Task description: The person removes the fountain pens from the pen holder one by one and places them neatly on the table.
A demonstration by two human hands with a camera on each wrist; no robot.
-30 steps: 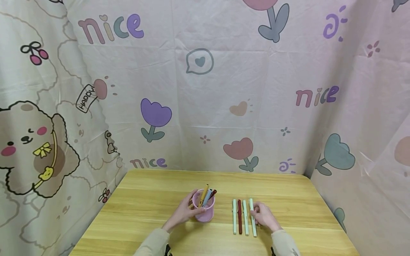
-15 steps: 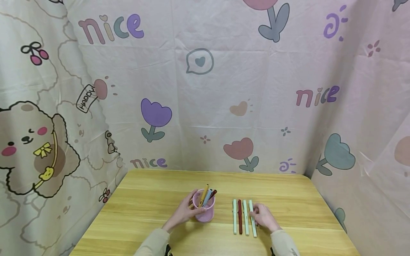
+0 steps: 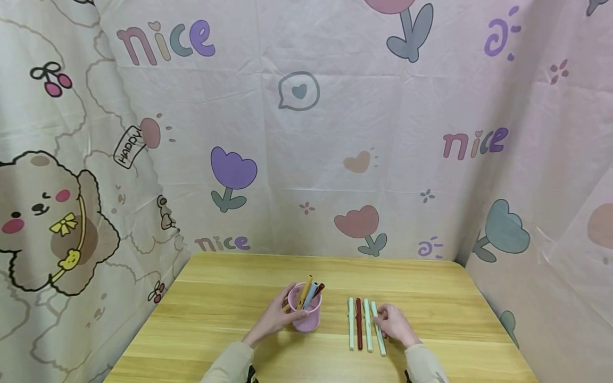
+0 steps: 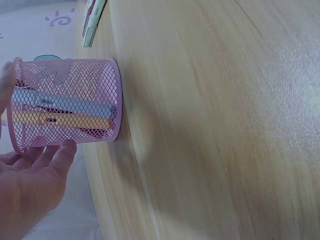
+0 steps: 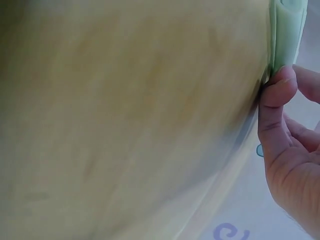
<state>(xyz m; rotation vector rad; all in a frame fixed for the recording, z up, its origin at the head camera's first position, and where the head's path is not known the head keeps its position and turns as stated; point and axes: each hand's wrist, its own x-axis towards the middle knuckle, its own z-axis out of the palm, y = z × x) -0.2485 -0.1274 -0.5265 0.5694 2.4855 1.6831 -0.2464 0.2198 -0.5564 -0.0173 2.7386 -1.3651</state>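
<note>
Pale printed fabric backdrop point(image 3: 297, 138) hangs behind a yellowish wood-grain table point(image 3: 230, 287). Left hand point(image 3: 279, 315) grips a round pink mesh cup point(image 3: 306, 322), upright on the table; a yellow pen point(image 3: 304, 293), light-blue pen point(image 3: 309, 296) and dark-red pen point(image 3: 318, 290) lean inside. Right hand point(image 3: 395, 323) pinches the rightmost slim pale-green pen point(image 3: 380, 340), slightly askew beside three others: pale-green, dark-red, pale-green.

Light wood-grain table point(image 3: 215, 290), pink mesh cup point(image 3: 308, 323) standing upright on it, 3 pale green pens point(image 3: 367, 325) and 1 dark red pen point(image 3: 359, 324) lying side by side near the cup, rightmost pen point(image 3: 378, 327) slanted.
</note>
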